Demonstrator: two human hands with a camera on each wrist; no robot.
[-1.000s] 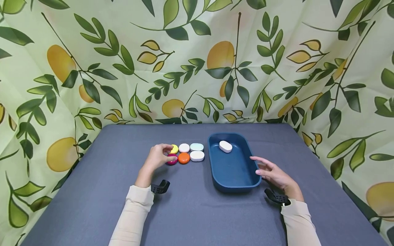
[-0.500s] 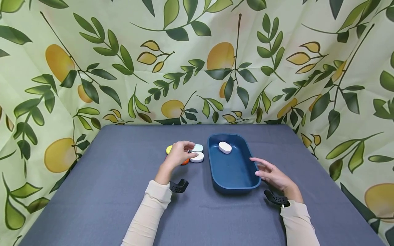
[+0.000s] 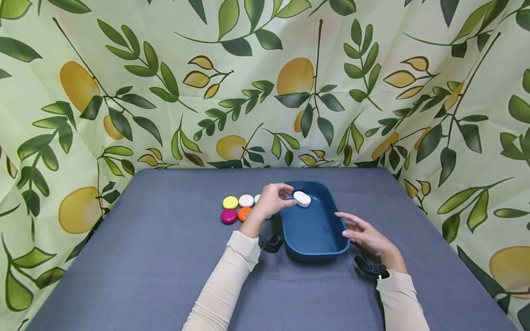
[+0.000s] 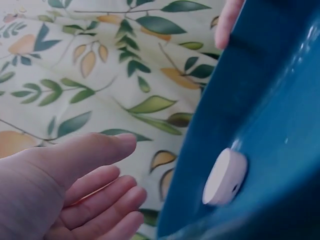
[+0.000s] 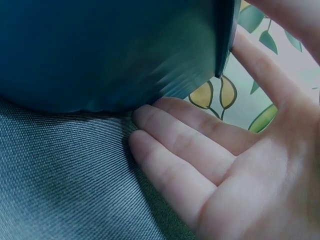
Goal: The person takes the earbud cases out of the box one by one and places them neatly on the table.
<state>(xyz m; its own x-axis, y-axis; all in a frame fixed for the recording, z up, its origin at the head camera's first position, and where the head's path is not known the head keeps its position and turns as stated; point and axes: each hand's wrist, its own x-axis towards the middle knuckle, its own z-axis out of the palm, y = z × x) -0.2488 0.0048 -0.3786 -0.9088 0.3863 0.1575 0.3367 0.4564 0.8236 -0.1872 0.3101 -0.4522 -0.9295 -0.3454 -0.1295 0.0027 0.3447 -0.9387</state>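
My left hand [image 3: 271, 200] is over the left rim of the blue bin [image 3: 316, 253], its fingers loosely bent and nothing in its grasp. Inside the bin, near the back left, a white oval puck-like piece [image 3: 302, 199] lies just right of the fingertips. The left wrist view gives that piece [image 4: 225, 177] a flat face and a small dark mark on its side. At the bin's right wall is my right hand [image 3: 368, 234], extended fingers against the outside and one fingertip at the rim.
Left of the bin, small pieces lie in two rows: yellow [image 3: 230, 202], round white [image 3: 246, 201], magenta [image 3: 229, 216] and orange [image 3: 244, 214]. My left hand mostly covers a pale blue one [image 3: 257, 198]. Behind the grey table [image 3: 124, 257] hangs a leaf-patterned cloth [image 3: 256, 82].
My left hand has moved right, from over the magenta and yellow pieces, across the rows to the bin's left rim. My right hand stays at the bin.
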